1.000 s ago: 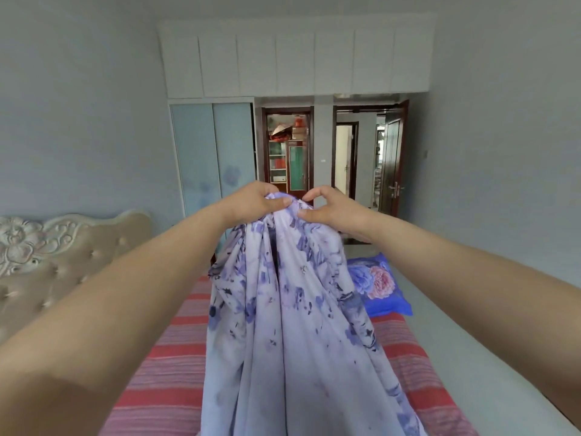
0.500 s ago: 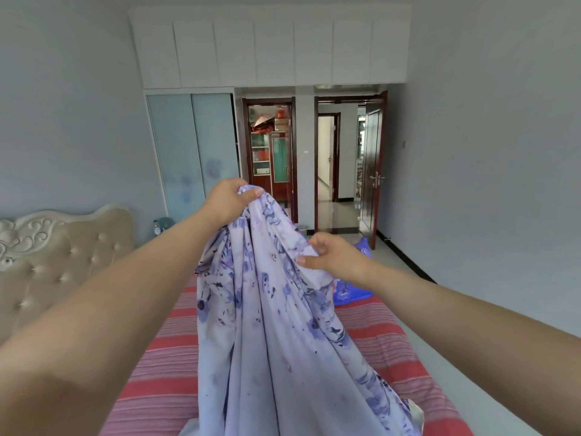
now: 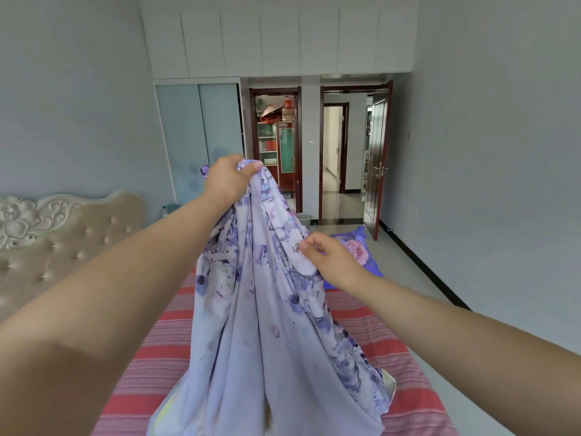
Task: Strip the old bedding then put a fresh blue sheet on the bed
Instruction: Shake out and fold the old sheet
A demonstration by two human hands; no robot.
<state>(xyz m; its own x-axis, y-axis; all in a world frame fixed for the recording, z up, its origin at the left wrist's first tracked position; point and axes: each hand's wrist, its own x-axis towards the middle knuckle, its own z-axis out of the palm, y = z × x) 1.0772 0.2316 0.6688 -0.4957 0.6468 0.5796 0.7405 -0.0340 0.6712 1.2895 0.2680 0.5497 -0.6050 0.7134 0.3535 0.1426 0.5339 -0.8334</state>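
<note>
**Floral sheet held up over the striped bed**

The left hand [image 3: 227,181] grips the top of a lilac floral sheet [image 3: 267,309], fingers curled over a bunched fold, and holds it high near the centre of the view. The right hand [image 3: 330,261] sits lower, at about 4 o'clock from the left hand, and pinches the sheet's right-hand edge between thumb and fingers. The cloth hangs from both hands in long folds down to 6 o'clock, where its lower part lies on the bed [image 3: 151,366].

The bed shows a red and pink striped cover on either side of the hanging sheet. A blue pillow with a pink flower [image 3: 361,253] lies at the bed's far end, just behind the right hand. A padded beige headboard [image 3: 63,234] stands at 9 o'clock. At 12 o'clock are a pale sliding wardrobe [image 3: 201,140] and an open dark wooden door [image 3: 377,158].
</note>
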